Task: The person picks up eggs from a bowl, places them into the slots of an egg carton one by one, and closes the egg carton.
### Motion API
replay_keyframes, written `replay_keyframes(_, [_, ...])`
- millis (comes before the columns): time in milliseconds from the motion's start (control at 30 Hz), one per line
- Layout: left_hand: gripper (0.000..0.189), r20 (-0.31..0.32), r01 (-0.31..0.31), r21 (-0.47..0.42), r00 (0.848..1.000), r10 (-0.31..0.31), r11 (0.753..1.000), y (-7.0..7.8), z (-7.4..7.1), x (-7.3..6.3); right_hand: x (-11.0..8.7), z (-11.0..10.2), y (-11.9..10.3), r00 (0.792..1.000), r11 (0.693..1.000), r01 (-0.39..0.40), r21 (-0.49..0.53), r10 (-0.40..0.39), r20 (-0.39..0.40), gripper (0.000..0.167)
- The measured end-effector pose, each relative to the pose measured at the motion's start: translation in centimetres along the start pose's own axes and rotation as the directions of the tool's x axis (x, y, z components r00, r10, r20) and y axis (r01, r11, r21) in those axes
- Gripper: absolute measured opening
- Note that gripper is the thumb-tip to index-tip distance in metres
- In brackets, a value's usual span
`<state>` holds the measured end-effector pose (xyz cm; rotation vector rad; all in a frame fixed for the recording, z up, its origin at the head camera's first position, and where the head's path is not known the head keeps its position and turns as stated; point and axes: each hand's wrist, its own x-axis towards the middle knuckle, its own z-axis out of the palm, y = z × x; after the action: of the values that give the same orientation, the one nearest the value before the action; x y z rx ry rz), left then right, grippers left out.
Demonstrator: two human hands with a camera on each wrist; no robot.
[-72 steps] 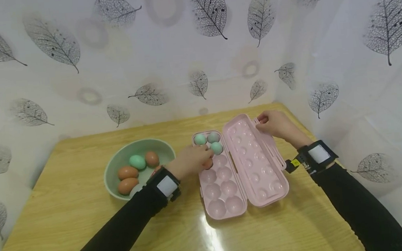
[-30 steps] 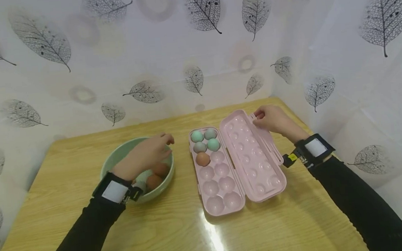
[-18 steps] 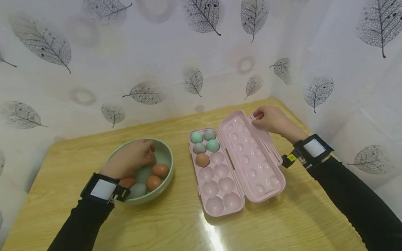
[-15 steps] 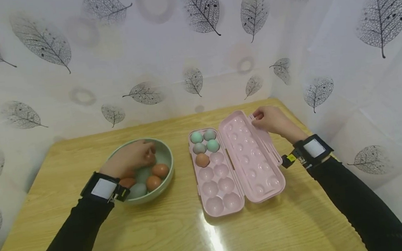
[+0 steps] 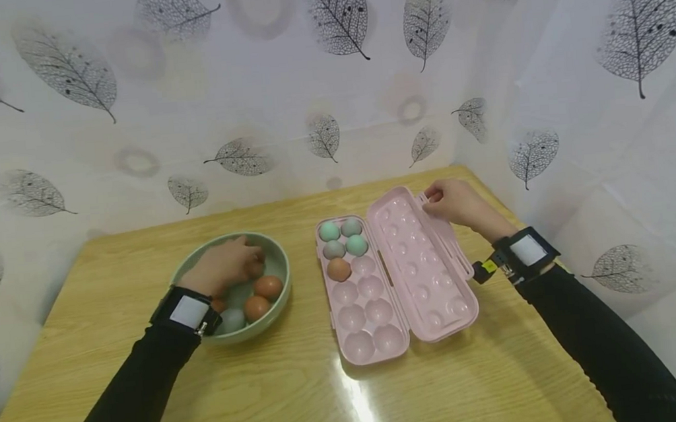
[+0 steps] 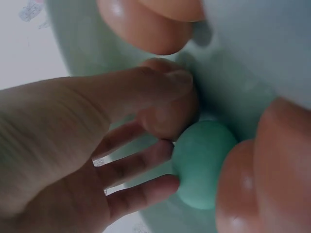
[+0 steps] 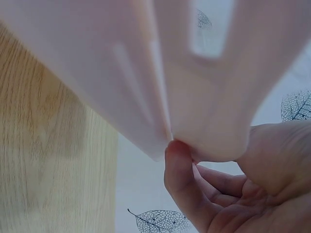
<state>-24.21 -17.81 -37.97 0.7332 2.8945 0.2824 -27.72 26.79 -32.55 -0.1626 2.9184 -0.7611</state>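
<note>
The left hand (image 5: 223, 266) pinches a brown egg (image 6: 170, 119) between thumb and fingers inside the bowl (image 5: 276, 259), beside more eggs (image 5: 268, 287); the right hand (image 5: 459, 201) pinches the lid (image 5: 423, 274) of the carton (image 5: 352, 318), holding five eggs (image 5: 339, 270).

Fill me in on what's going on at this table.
A person's left hand is down in the green bowl, holding a brown egg, while the right hand pinches the open lid of the pink carton. Five eggs sit in the carton; other eggs lie in the bowl.
</note>
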Motion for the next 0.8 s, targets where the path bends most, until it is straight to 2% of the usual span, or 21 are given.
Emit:
replay_keyframes(33, [0.027,-0.005,-0.016,0.045,1.0,0.016,0.999,-0.1,0.2,0.0,0.0,0.0,0.1,1.0,1.0,-0.002,0.001,0.002,0.001,0.043])
replay_keyframes(133, [0.022,-0.009,0.005,0.062,1.0,-0.005,0.998,-0.1,0.5,0.1,0.1,0.1,0.0,1.0,1.0,-0.004,0.008,0.004,0.011,0.043])
replay_keyframes(300, [0.018,-0.007,0.042,-0.013,0.999,-0.042,0.999,-0.1,0.4,0.1,0.1,0.2,0.1,1.0,1.0,-0.007,0.007,0.006,0.018,0.043])
replay_keyframes(667, [0.021,-0.024,0.036,-0.184,0.999,-0.041,0.982,0.5,-0.6,0.1,0.0,0.1,0.2,1.0,1.0,-0.012,-0.002,0.012,0.011,0.044])
replay_keyframes(800, [0.019,-0.032,0.029,-0.191,0.999,-0.036,0.981,0.5,-0.7,-0.1,-0.1,0.0,0.0,1.0,1.0,-0.01,0.0,0.01,0.012,0.045])
